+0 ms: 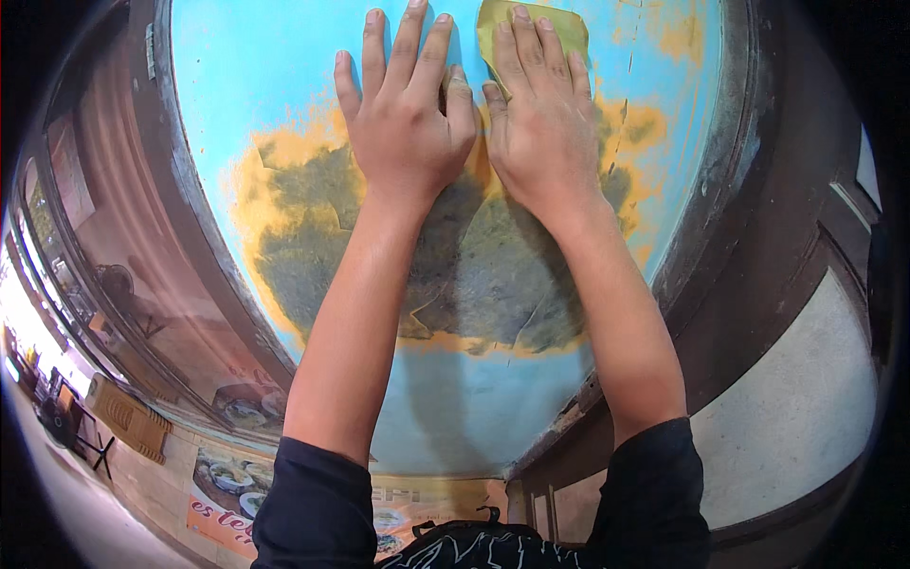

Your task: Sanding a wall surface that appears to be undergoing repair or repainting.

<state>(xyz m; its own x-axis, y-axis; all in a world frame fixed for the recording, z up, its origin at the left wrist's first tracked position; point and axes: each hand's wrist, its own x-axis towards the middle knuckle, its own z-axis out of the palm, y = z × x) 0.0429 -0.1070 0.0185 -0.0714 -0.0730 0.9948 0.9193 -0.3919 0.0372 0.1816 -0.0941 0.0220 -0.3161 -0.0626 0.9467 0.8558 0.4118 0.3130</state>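
Observation:
A painted wall in light blue rises in front of me, with a large worn patch of dark grey edged in orange-yellow. My left hand lies against the blue paint above that patch, fingers spread and holding nothing. At its right, my right hand presses a yellow-green sheet of sandpaper to the surface. Its fingers lie over the sheet and the thumb rests by the lower left edge. The palm hides part of the sheet, and the side facing the wall cannot be seen.
Dark wooden frames border the wall on both sides. A glass pane stands at the left. Low down are a banner with food pictures and a wicker-like brown piece of furniture. At right is a pale panel.

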